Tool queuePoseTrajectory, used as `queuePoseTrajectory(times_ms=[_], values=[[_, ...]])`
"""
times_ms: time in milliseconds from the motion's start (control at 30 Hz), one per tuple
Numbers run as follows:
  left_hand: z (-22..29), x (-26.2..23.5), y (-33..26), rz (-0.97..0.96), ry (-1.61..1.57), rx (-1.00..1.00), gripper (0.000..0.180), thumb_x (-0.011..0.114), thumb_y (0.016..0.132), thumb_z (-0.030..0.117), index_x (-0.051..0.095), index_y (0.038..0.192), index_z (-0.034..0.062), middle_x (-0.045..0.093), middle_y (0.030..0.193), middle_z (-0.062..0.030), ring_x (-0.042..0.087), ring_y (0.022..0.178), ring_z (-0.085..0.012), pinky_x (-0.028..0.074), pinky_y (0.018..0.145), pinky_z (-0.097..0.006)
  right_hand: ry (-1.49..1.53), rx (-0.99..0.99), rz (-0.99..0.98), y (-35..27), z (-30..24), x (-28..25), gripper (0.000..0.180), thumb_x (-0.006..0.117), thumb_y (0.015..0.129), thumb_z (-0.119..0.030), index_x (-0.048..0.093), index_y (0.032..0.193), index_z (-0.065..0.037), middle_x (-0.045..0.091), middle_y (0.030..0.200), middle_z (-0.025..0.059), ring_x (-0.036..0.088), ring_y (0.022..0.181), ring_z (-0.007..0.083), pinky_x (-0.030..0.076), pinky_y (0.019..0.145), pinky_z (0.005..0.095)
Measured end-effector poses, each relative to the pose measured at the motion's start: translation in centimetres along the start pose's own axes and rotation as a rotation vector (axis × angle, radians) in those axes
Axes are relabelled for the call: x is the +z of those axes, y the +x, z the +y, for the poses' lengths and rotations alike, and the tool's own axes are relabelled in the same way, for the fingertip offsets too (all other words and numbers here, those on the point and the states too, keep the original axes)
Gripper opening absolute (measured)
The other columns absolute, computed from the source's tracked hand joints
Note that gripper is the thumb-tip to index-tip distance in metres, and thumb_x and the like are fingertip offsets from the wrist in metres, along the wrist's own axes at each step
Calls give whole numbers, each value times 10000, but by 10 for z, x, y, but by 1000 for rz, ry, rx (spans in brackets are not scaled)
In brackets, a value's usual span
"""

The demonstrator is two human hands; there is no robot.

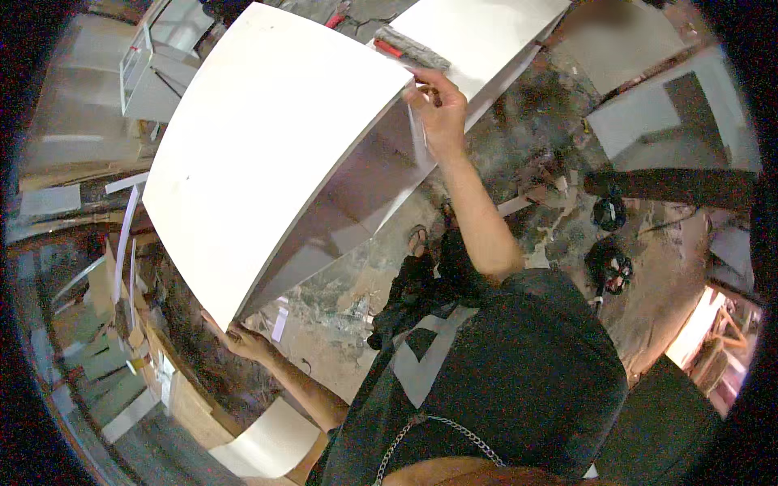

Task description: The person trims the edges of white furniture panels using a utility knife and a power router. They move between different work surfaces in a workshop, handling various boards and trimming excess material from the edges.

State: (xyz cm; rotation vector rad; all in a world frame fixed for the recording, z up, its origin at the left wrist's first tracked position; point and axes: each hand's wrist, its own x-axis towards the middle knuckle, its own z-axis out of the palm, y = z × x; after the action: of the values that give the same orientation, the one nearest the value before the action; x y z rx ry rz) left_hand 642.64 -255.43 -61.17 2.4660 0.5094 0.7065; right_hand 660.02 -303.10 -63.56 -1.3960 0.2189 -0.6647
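Observation:
A large white panel point(259, 138) fills the upper middle of the view, tilted with its near long edge lifted. My left hand point(243, 342) grips its near left corner, with the fingers curled round the edge. At the near right corner my right hand point(440, 113) pinches the edge, thumb and fingers closed on it. Beneath the raised edge a shaded grey surface point(348, 194) shows. Just past my right hand, a long grey fuzzy tool with a red part point(412, 49) lies on a second white board point(478, 32).
Scraps and strips litter the stained floor point(324, 316). Long wooden boards point(190, 397) and a curved white sheet point(271, 441) lie at the lower left. Black bundles point(609, 269) sit on the right, near a dark beam point(673, 182). A white-framed rack point(146, 77) stands at the upper left.

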Motion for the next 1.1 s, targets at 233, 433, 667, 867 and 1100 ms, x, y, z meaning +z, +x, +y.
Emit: queuePoseTrajectory(times_ms=[233,433,667,867,1100], values=[[-73,-8,7,-50,206,-54,711,352,1078,544,412,1515,-14,632,1254,-264,606,1028,-304,473,930,-433,343,-81,-14,40,14,-9,256,853,746,-11,715,958,-50,669,1066,99,625,1010,193,483,913,323],[-7,6,-3,-84,123,-180,650,351,1089,515,572,1021,-93,618,921,-209,559,820,-296,471,782,-461,452,74,-5,57,10,-27,227,836,756,-7,736,955,-51,693,1038,124,655,1010,220,509,937,353],[-33,-2,-5,-92,112,-214,596,337,1109,457,574,920,-56,596,837,-140,553,772,-248,485,722,-409,458,-66,46,49,6,-20,259,828,781,-23,739,1024,-30,684,1102,141,645,1062,253,506,959,383],[-24,11,-4,-87,-176,-329,590,342,1102,474,547,966,-62,618,905,-170,604,837,-257,555,831,-426,218,-252,67,49,21,-16,287,823,790,-20,732,1062,-39,675,1130,142,649,1061,252,538,878,351],[-39,-1,-11,-26,-202,-314,588,357,1095,484,506,996,-75,595,974,-191,607,930,-282,564,883,-424,193,-282,101,48,16,-12,244,804,809,-25,739,1043,-52,726,1062,140,669,1023,256,548,808,325]])
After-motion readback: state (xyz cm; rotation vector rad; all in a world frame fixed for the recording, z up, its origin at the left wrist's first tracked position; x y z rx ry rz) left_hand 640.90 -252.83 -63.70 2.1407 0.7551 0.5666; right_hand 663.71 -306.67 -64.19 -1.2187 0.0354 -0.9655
